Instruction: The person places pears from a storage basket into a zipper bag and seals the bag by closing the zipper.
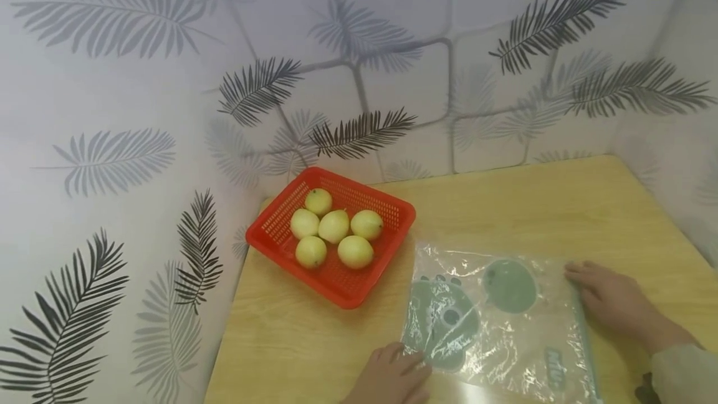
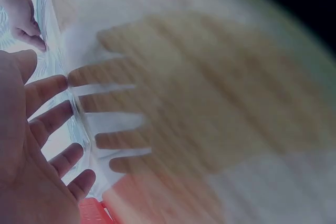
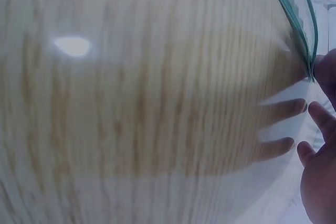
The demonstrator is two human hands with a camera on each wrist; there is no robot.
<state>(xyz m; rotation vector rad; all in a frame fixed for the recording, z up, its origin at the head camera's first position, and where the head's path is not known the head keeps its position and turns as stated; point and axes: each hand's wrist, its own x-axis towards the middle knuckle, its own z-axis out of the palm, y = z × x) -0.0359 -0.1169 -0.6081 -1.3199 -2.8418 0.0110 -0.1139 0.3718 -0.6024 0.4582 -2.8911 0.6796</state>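
A clear plastic zip bag (image 1: 505, 341) with pale green cartoon prints lies flat on the wooden table. Along its right side runs a green zip edge (image 3: 294, 19). My left hand (image 1: 389, 376) touches the bag's lower left edge; in the left wrist view its fingers (image 2: 52, 121) are spread and fairly straight. At the upper right corner my right hand (image 1: 614, 301) rests on the bag's edge with fingers extended. The right wrist view shows that hand (image 3: 325, 166) only partly, its fingertips beside the zip edge.
A red plastic basket (image 1: 342, 295) stands to the left of the bag, holding several yellow-green fruits (image 1: 334, 226). The wooden table (image 1: 533, 211) meets a wall (image 1: 392, 86) with a feather pattern at the back and left.
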